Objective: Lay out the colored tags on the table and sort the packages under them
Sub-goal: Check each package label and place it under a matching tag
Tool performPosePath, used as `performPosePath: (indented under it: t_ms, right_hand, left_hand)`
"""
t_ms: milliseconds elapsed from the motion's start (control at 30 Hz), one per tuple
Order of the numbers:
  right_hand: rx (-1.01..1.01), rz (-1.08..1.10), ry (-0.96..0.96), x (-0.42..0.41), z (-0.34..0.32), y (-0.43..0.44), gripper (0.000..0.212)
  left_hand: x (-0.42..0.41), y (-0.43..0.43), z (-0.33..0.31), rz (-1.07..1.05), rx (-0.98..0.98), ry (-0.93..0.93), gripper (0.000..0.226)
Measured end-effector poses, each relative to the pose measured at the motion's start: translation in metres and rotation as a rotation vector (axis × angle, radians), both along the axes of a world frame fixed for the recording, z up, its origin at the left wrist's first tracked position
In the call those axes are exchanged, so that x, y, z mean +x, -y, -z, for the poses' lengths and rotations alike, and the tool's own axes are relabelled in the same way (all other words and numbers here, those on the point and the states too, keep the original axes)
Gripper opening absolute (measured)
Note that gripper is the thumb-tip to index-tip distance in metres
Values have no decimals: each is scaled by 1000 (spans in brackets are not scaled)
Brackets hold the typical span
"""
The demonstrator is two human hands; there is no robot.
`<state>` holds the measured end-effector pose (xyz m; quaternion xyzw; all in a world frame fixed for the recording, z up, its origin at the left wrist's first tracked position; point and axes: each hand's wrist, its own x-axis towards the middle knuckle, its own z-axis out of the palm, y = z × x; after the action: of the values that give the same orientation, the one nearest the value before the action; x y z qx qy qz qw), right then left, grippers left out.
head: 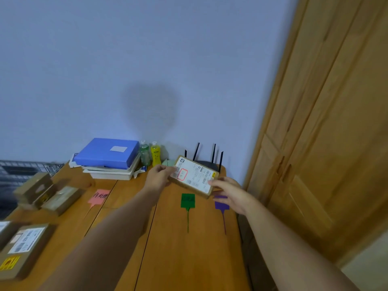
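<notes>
Over the worktop (178, 248): package (194, 177), held above green tag (187, 200)
Left hand (159, 175): pinches left edge
Right hand (228, 192): holds right corner
Handling: probably light, stiff; grip edges

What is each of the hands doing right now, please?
Left hand: pinches the left end of the labelled package.
Right hand: holds the same package at its right end.
</notes>
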<state>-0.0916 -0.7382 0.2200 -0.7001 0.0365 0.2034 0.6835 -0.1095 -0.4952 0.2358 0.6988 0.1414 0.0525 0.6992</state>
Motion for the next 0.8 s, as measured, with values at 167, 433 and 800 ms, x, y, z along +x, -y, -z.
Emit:
performPosePath:
  t_ms: [167,433,800]
  right_hand:
    - [-23,34,94,16,-6,2,46]
    - [-6,131,120,33,-4,-17,53]
    - [-62,119,-4,30,86,-62,43]
  left_hand:
    - [2,-15,16,40,33,-50,36]
    - [-8,-15,32,368,-126,-138,38]
    - [6,5,126,102,-330,-190,36]
